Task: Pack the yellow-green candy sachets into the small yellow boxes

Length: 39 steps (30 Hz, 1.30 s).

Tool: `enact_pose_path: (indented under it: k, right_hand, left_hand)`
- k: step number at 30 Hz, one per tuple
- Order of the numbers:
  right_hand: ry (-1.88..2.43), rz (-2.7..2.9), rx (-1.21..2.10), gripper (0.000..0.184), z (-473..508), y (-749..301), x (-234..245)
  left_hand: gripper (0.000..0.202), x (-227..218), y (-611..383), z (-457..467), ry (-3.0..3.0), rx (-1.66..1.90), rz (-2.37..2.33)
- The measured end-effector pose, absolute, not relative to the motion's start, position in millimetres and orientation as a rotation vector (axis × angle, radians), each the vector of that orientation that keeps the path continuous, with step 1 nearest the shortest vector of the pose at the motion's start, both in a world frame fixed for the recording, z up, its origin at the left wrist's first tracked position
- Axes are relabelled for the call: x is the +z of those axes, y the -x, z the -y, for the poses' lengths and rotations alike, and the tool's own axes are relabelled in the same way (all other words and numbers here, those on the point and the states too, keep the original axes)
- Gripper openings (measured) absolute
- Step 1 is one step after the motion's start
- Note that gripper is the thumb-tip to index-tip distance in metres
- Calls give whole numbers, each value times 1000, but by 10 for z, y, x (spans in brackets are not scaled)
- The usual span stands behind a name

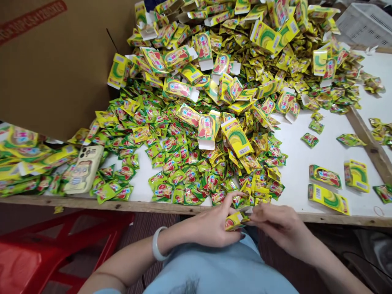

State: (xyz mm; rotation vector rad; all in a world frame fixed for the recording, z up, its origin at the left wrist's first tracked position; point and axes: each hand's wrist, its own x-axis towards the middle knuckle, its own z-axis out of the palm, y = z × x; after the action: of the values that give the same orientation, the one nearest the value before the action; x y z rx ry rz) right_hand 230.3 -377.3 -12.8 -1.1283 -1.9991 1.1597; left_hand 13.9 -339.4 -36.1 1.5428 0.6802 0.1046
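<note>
Close to my body, just past the table's front edge, my left hand (219,226) is wrapped round a small yellow and green candy box (233,221). At the box's right end my right hand (278,224) has its fingertips pinched together; what they hold, if anything, is hidden. Right beyond my hands lies a heap of green watermelon-print candy packets (191,195), mixed with yellow packets (260,185). Several more boxes, such as an upright one (206,130) and a tilted yellow one (237,138), rest on the heap.
A large brown carton (61,69) stands at the left. A phone in a cartoon case (85,169) lies among packets. Several boxes (329,199) lie at the right, near a wooden strip (370,147). A white basket (364,24) is at the back right, a red stool (21,257) below left.
</note>
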Motion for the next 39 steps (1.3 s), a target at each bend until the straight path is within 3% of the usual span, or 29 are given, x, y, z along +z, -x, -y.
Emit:
enact_pose_path:
  k: [3, 7, 9, 11, 14, 16, 21, 25, 29, 33, 39]
  right_hand:
    - [1104, 2017, 1303, 26, 3860, -2252, -164]
    - [1126, 2020, 1247, 21, 3968, -2329, -199]
    - [1270, 1926, 949, 13, 4000, -2584, -200]
    - [1561, 1748, 504, 8, 4002, -2949, -183]
    - [2085, 1552, -239, 28, 3938, -3391, -165]
    - [2185, 1644, -467, 38, 3861, -3429, -213]
    - [1888, 2253, -28, 36, 3652, -2916, -562]
    - [1925, 2312, 145, 25, 3570, -2805, -747]
    - [1930, 1992, 514, 23, 3546, -2962, -743]
    - [1723, 1312, 779, 35, 3576, -2821, -653]
    - [1393, 850, 882, 28, 3645, -1910, -628]
  left_hand:
    - [88, -367, -181, 3419, -1519, 101, -634]
    - [93, -393, -257, 3416, -1460, 181, -613]
    - [93, -422, -284, 3387, -1533, 292, -586]
    - [69, -472, -309, 3333, -1723, 440, -653]
    - [29, -565, -350, 3214, -2067, 568, -889]
    - [23, -612, -344, 3121, -2238, 552, -1013]
    - [27, -632, -54, 2899, -2416, 455, -1147]
    - [36, -628, 173, 2845, -2486, 284, -1145]
    - [39, -676, 214, 2875, -2440, 309, -1212]
    - [16, -707, 239, 2884, -2221, 427, -1258]
    - [21, -614, -35, 2941, -1444, 1100, -1245]
